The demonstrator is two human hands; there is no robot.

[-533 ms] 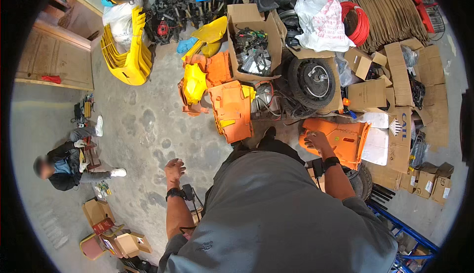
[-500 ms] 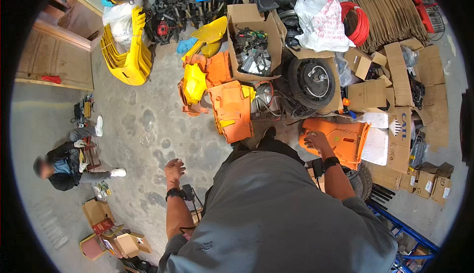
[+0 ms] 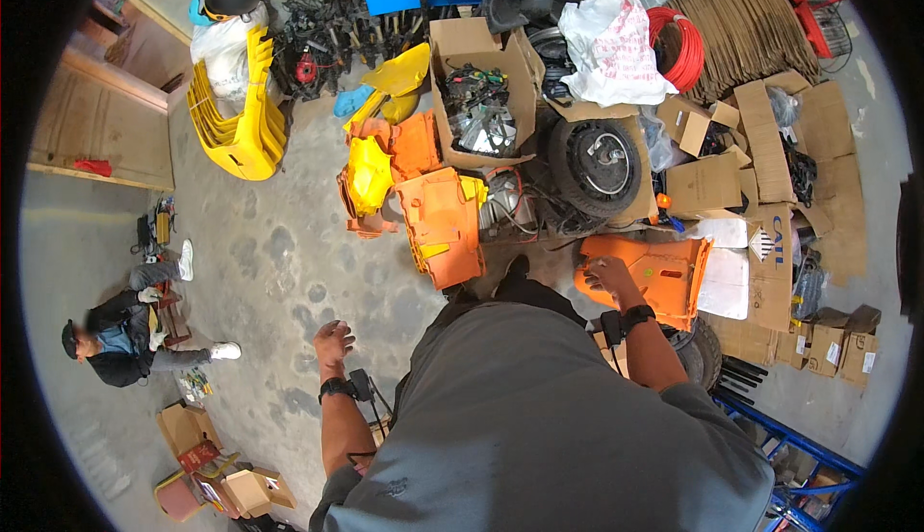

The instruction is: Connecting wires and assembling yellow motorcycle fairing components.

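Observation:
My left hand [image 3: 334, 341] hangs over the concrete floor [image 3: 260, 282], its fingers loosely bent and apart, with nothing in it. Farther right, my right hand [image 3: 608, 278] appears over the left part of an orange plastic panel [image 3: 674, 267]; its fingers are spread and hold nothing. Whether that hand touches the panel I cannot tell. Ahead of my feet lies another orange panel [image 3: 445, 219] with yellow pieces by it. A bright yellow plastic part [image 3: 369, 176] rests on more orange panels to its left. Each wrist wears a black strap with a small device.
An open carton [image 3: 522, 137] of wiring and a black wheel [image 3: 595, 168] stand ahead. Cartons [image 3: 707, 185] crowd the right, near a blue metal frame [image 3: 799, 450]. Stacked yellow panels [image 3: 236, 142] are far left. A seated person [image 3: 120, 335] is at left.
The view has shifted slightly, so most surroundings sit a little lower and farther left. Both hands stay empty; the left one appears slightly lower.

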